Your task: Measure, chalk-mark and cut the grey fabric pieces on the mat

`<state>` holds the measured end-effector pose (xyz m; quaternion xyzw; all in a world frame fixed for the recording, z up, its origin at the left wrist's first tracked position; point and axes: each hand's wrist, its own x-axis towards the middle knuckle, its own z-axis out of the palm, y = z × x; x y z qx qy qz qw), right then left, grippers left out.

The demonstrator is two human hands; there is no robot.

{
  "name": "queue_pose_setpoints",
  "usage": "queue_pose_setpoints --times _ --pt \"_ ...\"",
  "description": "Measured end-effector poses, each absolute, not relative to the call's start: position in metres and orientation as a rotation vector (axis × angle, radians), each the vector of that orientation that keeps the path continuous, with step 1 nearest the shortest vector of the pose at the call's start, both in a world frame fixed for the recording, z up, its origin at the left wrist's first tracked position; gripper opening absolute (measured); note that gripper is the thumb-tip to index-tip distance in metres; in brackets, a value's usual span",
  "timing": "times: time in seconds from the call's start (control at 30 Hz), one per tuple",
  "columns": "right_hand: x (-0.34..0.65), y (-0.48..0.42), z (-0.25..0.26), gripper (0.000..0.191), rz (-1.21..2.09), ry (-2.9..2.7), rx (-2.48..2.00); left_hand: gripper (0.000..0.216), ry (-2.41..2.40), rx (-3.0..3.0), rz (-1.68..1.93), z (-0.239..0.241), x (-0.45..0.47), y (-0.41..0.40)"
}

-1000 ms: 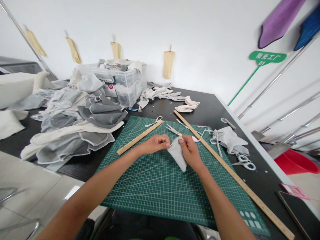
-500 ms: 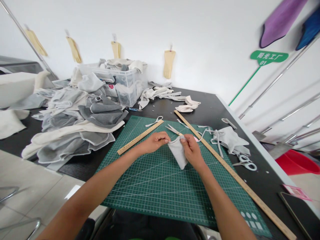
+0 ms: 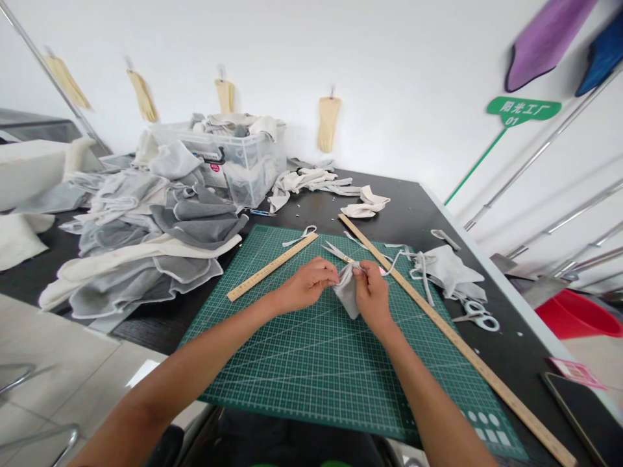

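My left hand (image 3: 310,284) and right hand (image 3: 372,293) pinch a gray cloth (image 3: 346,301) tight. Scissors (image 3: 336,251) just past them are partly hidden.

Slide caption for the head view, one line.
Left hand and right hand grip a grey cloth piece over a green cutting mat, a short wooden ruler lying at left.

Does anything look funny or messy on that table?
Nothing looks broken. It's messy, though: cloth pieces are heaped above the rim of the plastic bin, which looks overfull, and open scissors show right behind the gray cloth being held.
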<state>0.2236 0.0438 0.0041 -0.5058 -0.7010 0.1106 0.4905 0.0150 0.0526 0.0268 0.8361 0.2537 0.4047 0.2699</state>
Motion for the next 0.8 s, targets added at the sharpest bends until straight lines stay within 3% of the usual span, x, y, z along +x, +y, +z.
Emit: queue_pose_setpoints --times 0.53,0.8 --pt "0.219 0.037 0.003 0.016 0.166 -1.654 -1.332 0.025 0.742 1.996 1.205 0.028 0.026 0.04" --pt "0.219 0.033 0.003 0.023 -0.029 -1.798 -1.434 0.046 0.87 1.682 1.146 0.016 0.033 0.044"
